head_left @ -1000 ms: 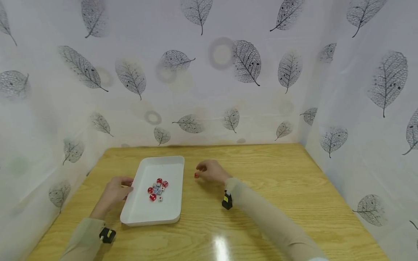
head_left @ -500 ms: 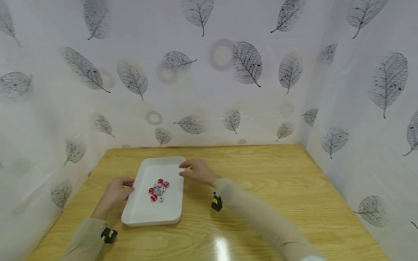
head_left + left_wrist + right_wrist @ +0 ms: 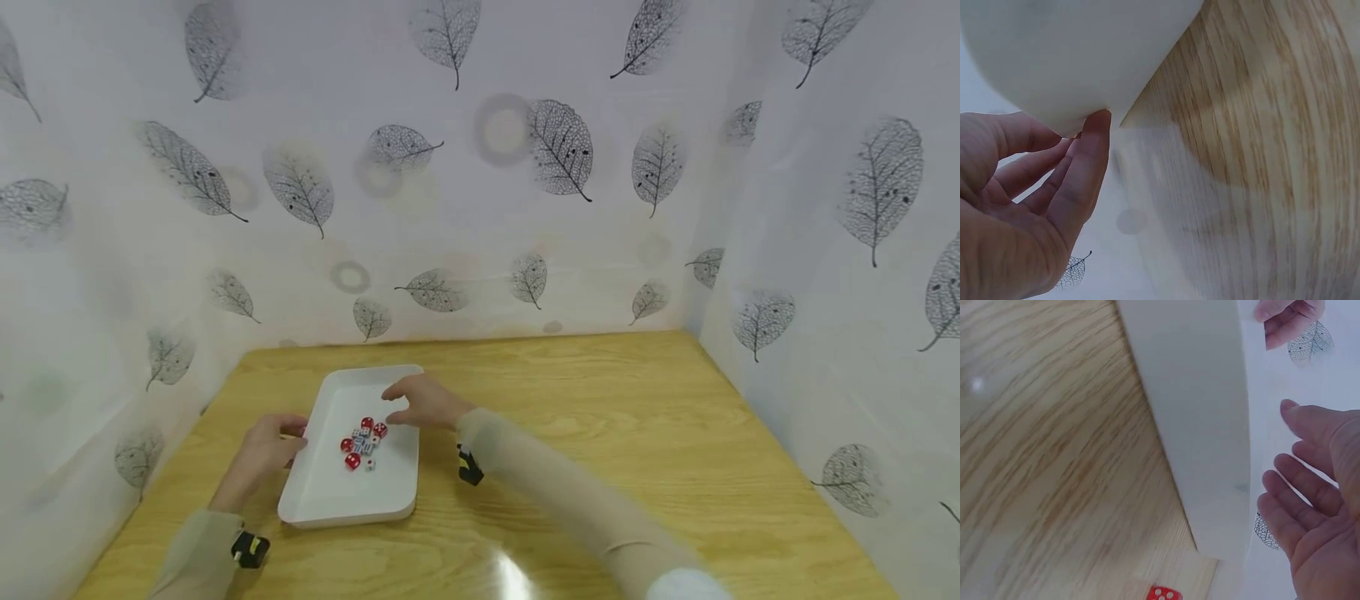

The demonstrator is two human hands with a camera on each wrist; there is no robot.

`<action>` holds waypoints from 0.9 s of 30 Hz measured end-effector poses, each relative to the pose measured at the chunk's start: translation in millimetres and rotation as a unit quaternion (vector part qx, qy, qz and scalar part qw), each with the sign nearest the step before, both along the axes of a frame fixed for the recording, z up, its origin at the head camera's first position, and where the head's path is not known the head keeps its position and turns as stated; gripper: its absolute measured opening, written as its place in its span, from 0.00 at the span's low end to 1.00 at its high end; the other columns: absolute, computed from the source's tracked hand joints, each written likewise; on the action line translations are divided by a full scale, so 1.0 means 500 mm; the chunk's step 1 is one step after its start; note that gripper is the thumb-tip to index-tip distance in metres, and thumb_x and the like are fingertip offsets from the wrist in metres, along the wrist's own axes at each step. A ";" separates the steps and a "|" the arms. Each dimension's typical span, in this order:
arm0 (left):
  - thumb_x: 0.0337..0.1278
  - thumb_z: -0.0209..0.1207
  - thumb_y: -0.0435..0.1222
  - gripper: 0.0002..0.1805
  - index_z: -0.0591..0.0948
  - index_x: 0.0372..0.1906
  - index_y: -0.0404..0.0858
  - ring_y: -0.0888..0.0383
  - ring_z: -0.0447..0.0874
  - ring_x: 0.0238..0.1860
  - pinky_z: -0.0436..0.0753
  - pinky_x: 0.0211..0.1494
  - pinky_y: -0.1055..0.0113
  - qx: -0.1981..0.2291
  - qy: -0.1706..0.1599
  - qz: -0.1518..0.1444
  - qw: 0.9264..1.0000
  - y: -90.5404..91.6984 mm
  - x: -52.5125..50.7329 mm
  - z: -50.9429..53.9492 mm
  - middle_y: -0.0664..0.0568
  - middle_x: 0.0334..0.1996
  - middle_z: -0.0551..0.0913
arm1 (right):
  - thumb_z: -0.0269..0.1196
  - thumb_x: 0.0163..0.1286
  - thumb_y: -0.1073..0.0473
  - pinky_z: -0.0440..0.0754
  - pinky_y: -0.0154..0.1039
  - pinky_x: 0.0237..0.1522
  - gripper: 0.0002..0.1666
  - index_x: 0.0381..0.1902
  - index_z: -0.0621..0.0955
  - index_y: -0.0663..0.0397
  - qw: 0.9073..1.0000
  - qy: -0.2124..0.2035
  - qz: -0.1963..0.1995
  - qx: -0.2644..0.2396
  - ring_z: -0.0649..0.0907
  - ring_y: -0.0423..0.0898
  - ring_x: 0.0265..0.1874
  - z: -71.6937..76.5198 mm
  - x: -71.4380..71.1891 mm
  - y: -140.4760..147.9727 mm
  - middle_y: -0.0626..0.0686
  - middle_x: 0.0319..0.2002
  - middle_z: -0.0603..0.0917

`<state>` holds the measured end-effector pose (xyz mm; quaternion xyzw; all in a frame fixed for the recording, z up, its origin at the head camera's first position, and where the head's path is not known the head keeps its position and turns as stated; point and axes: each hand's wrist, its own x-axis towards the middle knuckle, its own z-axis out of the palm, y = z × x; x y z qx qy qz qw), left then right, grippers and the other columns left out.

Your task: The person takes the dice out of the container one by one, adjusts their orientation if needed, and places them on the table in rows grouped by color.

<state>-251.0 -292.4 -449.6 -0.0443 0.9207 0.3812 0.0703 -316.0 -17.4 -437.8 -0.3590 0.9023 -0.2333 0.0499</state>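
A shallow white tray (image 3: 307, 500) lies on the table, holding a cluster of red dice (image 3: 352, 461) and small white dice (image 3: 370, 465). My left hand (image 3: 262, 454) pinches the tray's left rim between thumb and fingers, seen closely in the left wrist view. Over the tray's right side hovers my right hand (image 3: 427, 402), its fingers spread and loosely bent, with nothing between them. In the right wrist view another red die (image 3: 1163, 592) lies on the wood outside the tray; my right hand hides it in the head view.
The wooden table (image 3: 600, 433) extends to the right of the tray. A leaf-printed white curtain (image 3: 480, 208) closes off the back and both sides. Black wrist cameras (image 3: 470, 467) sit on both cuffs.
My right hand has left the red die beside the tray and moved left across the rim to above the tray. My left hand stays at the left rim.
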 end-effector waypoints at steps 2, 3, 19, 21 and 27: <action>0.63 0.54 0.27 0.21 0.73 0.60 0.24 0.48 0.83 0.42 0.87 0.37 0.60 0.000 -0.002 -0.001 1.000 0.000 0.000 0.000 0.29 0.52 0.77 | 0.66 0.66 0.52 0.74 0.33 0.63 0.26 0.60 0.79 0.54 1.000 -0.012 0.002 0.007 0.80 0.44 0.59 -0.002 -0.001 -0.008 0.49 0.58 0.83; 0.64 0.54 0.27 0.21 0.73 0.60 0.24 0.48 0.83 0.42 0.87 0.38 0.60 0.000 -0.002 -0.001 1.000 0.000 0.000 0.000 0.29 0.52 0.77 | 0.67 0.65 0.53 0.74 0.33 0.62 0.27 0.61 0.79 0.54 1.000 -0.020 0.000 0.007 0.80 0.44 0.59 -0.001 -0.002 -0.011 0.50 0.59 0.82; 0.64 0.54 0.27 0.21 0.72 0.61 0.23 0.45 0.82 0.45 0.87 0.39 0.60 -0.002 -0.002 -0.001 1.000 0.002 0.000 0.007 0.29 0.53 0.76 | 0.72 0.58 0.50 0.72 0.37 0.65 0.32 0.61 0.79 0.45 0.991 -0.073 -0.059 0.100 0.77 0.42 0.60 -0.023 -0.011 -0.055 0.43 0.59 0.82; 0.64 0.54 0.27 0.21 0.72 0.61 0.23 0.45 0.82 0.45 0.87 0.39 0.59 -0.003 -0.002 0.000 1.000 0.002 0.000 0.006 0.28 0.54 0.76 | 0.72 0.58 0.49 0.73 0.36 0.64 0.30 0.60 0.80 0.43 0.991 -0.063 -0.059 0.103 0.78 0.41 0.58 -0.030 -0.009 -0.059 0.43 0.57 0.82; 0.64 0.54 0.27 0.21 0.72 0.61 0.24 0.46 0.82 0.44 0.87 0.39 0.60 -0.003 -0.005 0.003 1.000 0.002 0.000 0.006 0.29 0.53 0.77 | 0.71 0.59 0.48 0.75 0.33 0.58 0.25 0.55 0.83 0.42 0.994 -0.027 -0.041 0.099 0.80 0.37 0.51 -0.047 -0.006 -0.063 0.41 0.51 0.85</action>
